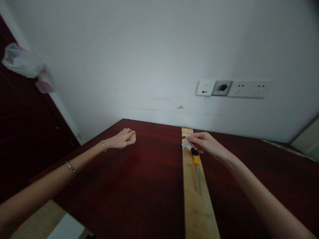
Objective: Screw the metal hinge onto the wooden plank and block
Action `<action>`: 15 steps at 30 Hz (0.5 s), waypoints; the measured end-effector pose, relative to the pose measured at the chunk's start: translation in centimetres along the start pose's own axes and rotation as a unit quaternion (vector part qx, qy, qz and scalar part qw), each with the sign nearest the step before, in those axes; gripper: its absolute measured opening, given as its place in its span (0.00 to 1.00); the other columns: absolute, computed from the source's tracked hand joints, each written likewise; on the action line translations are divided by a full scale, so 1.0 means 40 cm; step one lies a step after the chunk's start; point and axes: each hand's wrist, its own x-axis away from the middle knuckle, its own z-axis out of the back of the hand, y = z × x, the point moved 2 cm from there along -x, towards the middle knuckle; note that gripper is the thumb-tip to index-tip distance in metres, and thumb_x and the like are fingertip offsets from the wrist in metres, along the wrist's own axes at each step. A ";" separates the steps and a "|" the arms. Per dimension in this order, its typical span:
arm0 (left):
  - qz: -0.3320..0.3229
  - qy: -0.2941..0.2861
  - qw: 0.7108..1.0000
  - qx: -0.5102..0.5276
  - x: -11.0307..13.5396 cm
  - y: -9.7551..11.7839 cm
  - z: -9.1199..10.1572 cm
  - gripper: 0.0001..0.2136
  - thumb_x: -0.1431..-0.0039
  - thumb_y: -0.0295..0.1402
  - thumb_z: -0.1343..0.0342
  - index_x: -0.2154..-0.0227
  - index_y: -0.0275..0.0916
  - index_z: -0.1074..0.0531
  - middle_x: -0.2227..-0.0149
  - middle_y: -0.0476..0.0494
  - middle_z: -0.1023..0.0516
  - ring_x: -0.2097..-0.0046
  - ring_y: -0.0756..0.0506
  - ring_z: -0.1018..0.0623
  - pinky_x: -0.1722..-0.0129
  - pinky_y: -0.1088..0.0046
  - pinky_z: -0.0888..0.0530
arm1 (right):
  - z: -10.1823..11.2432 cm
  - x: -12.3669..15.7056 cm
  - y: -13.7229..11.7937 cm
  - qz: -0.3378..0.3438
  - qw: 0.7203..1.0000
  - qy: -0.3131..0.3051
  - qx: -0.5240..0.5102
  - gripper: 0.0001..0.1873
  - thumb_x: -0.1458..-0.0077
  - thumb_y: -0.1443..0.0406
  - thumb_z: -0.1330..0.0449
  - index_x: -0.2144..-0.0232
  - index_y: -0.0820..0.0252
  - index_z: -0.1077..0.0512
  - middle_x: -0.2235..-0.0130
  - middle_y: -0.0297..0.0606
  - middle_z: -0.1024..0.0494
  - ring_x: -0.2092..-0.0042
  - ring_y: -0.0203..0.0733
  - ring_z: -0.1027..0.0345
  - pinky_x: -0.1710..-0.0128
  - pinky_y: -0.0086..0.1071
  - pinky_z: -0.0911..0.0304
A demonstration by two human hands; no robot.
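My right hand pinches a small silver metal hinge by its edge, just above the far end of a long pale wooden plank. A screwdriver with a yellow and black handle lies on the plank below that hand, its shaft pointing toward me. On the left of the dark red tabletop, my left hand has its fingers closed over a small light wooden piece, most of it hidden. A thin object, too small to name, pokes out under that palm.
Behind the table stands a white wall with a row of sockets at the right. A plastic bag hangs by a dark door at the left. A flat strip lies along the far right edge.
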 end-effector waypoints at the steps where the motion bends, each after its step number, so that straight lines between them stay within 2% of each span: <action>1: 0.035 -0.010 0.999 -0.014 0.027 -0.045 -0.004 0.31 0.41 0.48 0.55 0.42 0.29 0.41 0.47 0.30 0.36 0.47 0.35 0.37 0.47 0.60 0.39 | -0.007 -0.006 0.004 -0.002 1.000 -0.002 0.010 0.22 0.54 0.48 0.40 0.77 0.63 0.28 0.82 0.30 0.36 0.80 0.29 0.47 0.83 0.26 0.53; 4: 0.133 -0.046 0.989 -0.051 0.105 -0.159 -0.033 0.30 0.43 0.47 0.56 0.44 0.28 0.39 0.48 0.29 0.35 0.48 0.36 0.36 0.47 0.60 0.39 | -0.034 -0.025 0.019 -0.004 1.000 -0.016 0.026 0.23 0.55 0.47 0.40 0.79 0.62 0.29 0.82 0.30 0.36 0.80 0.29 0.46 0.83 0.26 0.52; 7: 0.218 -0.062 0.973 -0.052 0.172 -0.232 -0.077 0.29 0.42 0.47 0.59 0.44 0.30 0.39 0.47 0.30 0.35 0.47 0.36 0.36 0.47 0.60 0.38 | -0.071 -0.041 0.032 -0.001 0.999 -0.039 0.030 0.23 0.55 0.47 0.40 0.80 0.62 0.31 0.82 0.30 0.36 0.81 0.30 0.46 0.83 0.26 0.50; 10: 0.276 -0.080 0.957 -0.045 0.215 -0.270 -0.121 0.31 0.42 0.46 0.60 0.41 0.29 0.44 0.45 0.29 0.37 0.45 0.35 0.36 0.47 0.59 0.38 | -0.106 -0.048 0.036 0.000 0.998 -0.058 0.033 0.22 0.54 0.48 0.40 0.79 0.62 0.30 0.82 0.30 0.35 0.81 0.29 0.45 0.84 0.25 0.50; 15: 0.303 -0.099 0.948 -0.015 0.236 -0.295 -0.163 0.37 0.43 0.45 0.59 0.37 0.23 0.54 0.38 0.22 0.45 0.38 0.30 0.43 0.45 0.56 0.41 | -0.139 -0.046 0.028 0.007 0.997 -0.075 0.014 0.20 0.52 0.50 0.41 0.78 0.62 0.29 0.82 0.31 0.35 0.81 0.28 0.45 0.83 0.24 0.50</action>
